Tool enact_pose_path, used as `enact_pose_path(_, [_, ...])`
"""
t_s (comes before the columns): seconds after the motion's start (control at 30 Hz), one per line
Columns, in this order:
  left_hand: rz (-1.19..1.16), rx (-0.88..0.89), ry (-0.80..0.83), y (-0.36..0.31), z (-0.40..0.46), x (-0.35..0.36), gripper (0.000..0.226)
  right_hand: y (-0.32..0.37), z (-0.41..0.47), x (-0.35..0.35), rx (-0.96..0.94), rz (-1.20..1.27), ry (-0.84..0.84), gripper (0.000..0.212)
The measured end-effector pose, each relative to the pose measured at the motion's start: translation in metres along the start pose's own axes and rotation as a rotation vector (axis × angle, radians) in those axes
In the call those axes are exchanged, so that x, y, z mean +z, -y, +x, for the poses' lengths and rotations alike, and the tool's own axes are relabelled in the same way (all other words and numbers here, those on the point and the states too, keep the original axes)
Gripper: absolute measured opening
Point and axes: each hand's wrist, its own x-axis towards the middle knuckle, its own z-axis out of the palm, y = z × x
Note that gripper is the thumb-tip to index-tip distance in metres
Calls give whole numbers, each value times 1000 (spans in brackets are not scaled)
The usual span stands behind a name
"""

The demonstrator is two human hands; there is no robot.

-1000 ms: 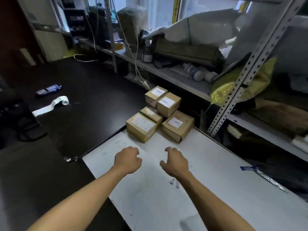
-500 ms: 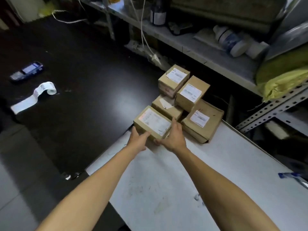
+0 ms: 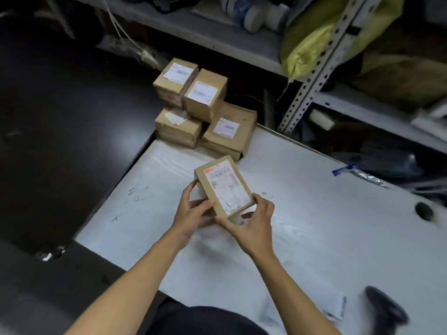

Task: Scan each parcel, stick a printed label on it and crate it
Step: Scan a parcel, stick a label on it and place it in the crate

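I have the parcel (image 3: 223,187) held between both hands just above the white tabletop (image 3: 314,226), near the middle of it and a little in front of the stack of four other parcels (image 3: 203,110) at the far corner. My left hand (image 3: 193,213) grips the near left side with the thumb lying along the box wall, and my right hand (image 3: 251,226) cups the near bottom corner from below; both are clasped on the box, neither is loose. The box is tilted, label (image 3: 226,186) up, and that is my first worry: most of the support sits at one end, so if either hand eases off the far end could dip and the box could slide out onto the tabletop. A label already covers most of the top face, so a new one stuck carelessly could cover the barcode or leave two codes showing, which I judge could confuse the scan. The dark shape at the near right edge (image 3: 384,310) may be the scanner, but it is too blurred for me to be sure, and the slip of paper (image 3: 338,308) beside it lies close to the table's edge, where a reach across could knock it off. I see no crate in view, so I cannot tell where this box should go.
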Motion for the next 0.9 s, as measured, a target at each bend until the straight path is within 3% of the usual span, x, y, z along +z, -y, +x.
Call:
enact_pose_path(0.1, [88,14,111,24,-20,51,69,-47,-35,-50,70,39,-163,66])
enact_pose_path(0.2, [187,32,229,50,-36,100,74,-97,-72,-99,84,68,-442,22])
enact_pose_path(0.3, [244,52,322,72,-53,146,74,-150,-112,-148,208,-37,-760,17])
enact_pose_path(0.37, [280,69,387,83,-65,174,76,-185,-133,-174,398,-89,-898,32])
enact_pose_path(0.43, [315,91,449,92,-75,196,77,-216,-145,-192,671,-65,-817,64])
enact_pose_path(0.5, [343,108,482,100,-84,212,75,-241,-149,-202,826,36,-596,80])
enact_pose_path(0.6, [380,131,498,104,-93,223,73,-253,-142,-207,804,318,-365,48])
enact_pose_path(0.73, [402,173,473,97,-90,219,72,-238,-133,-207,708,350,-353,40])
enact_pose_path(0.9, [391,231,345,79,-69,205,75,-158,-129,-223,349,538,-302,19])
